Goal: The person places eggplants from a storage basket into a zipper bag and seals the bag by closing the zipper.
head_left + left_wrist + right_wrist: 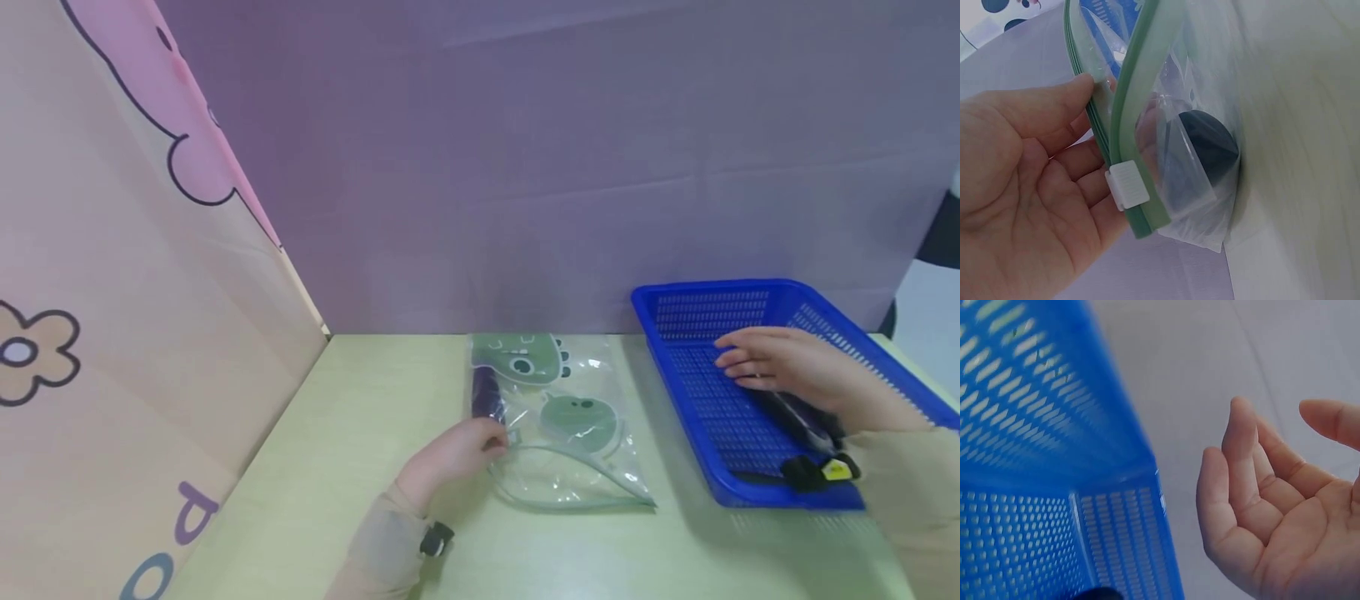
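Note:
A clear zip bag [581, 423] with green cartoon prints lies on the table, its green-edged mouth spread apart. At the left end of that mouth my left hand [456, 454] holds the edge between thumb and fingers, close to the white slider [1127, 185]. Inside the bag lies a dark, rounded long item [487, 395], its dark end showing in the left wrist view. My right hand [795, 367] is over the blue basket [678, 408], fingers loosely bent and nothing in them. Below it in the basket is a dark elongated object [797, 421], partly hidden by the wrist.
The basket stands at the table's right side, its perforated walls rising around the contents. A grey-purple cloth [525, 183] hangs behind the pale table [360, 417]. On the left is a printed panel [150, 333] with a flower and letters.

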### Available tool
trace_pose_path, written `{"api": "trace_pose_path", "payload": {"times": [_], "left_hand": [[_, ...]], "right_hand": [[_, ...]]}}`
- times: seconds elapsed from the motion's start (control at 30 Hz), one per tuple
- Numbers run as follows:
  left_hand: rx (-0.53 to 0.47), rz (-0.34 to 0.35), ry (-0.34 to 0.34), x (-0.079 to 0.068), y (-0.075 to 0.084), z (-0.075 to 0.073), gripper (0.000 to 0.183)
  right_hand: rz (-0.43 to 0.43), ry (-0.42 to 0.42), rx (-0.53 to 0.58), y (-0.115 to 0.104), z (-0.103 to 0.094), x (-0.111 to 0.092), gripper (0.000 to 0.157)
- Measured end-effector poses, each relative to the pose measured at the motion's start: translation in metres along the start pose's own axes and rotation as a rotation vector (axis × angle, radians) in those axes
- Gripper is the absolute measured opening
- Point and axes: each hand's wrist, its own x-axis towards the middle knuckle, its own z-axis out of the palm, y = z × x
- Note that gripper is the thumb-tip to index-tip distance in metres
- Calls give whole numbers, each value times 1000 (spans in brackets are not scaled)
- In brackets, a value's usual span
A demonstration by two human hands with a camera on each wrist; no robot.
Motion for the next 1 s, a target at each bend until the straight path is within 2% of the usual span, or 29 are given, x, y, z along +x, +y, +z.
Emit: {"api": "trace_pose_path", "payload": {"times": [0.13,0.27,0.4,0.57,0.87,0.93,1.0], "left_hand": [[-4,-11,-2,1,0,1,8],[-8,-13,-2,1,0,1,8],[-7,-10,1,0,-1,1,8],[-6,-12,1,1,-1,2,9],[-14,-12,-5,2,-2,3,11],[-14,-8,-6,2,-2,3,11],[-14,-7,-6,2,-2,4,11]], "right_hand": [[73,5,-66,7,-8,1,35],[99,-4,-15,15,-19,1,30],[103,-26,47,20,-27,1,38],[127,-28,95,25,-37,3,37],[244,8,55,46,-52,8,24],[246,14,22,50,-52,8,27],[242,34,-15,51,-52,9,39]]}}
